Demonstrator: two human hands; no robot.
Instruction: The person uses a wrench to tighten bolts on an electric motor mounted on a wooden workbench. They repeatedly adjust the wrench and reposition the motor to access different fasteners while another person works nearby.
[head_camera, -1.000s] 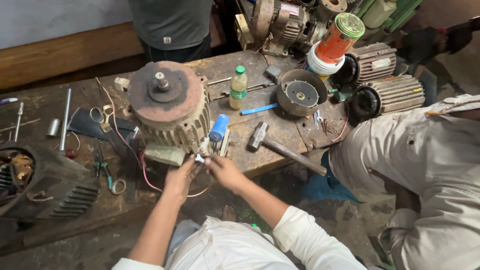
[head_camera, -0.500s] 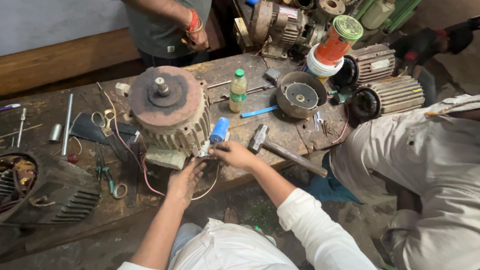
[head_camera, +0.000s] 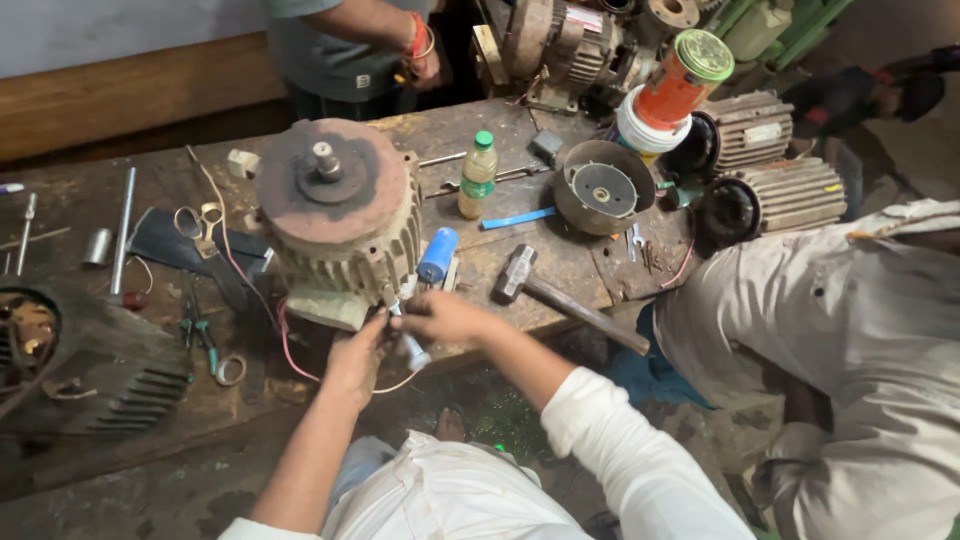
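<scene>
Currently both hands meet at the base of the motor, which stands on the workbench. Left hand is closed around the wires just below it. Right hand pinches a small pale fitting (details too small to tell). Blue capacitor lies just above the right hand.

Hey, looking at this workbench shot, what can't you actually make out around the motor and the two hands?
Head view only:
- What the left hand and right hand pinch at the motor base: hidden by the fingers; only pale wire ends show.
- Blue cylinder: lower end hidden behind the right hand.
- Small loose parts beside the hammer: too small to tell.
- Dark finned casing: cut off by the left edge.
</scene>
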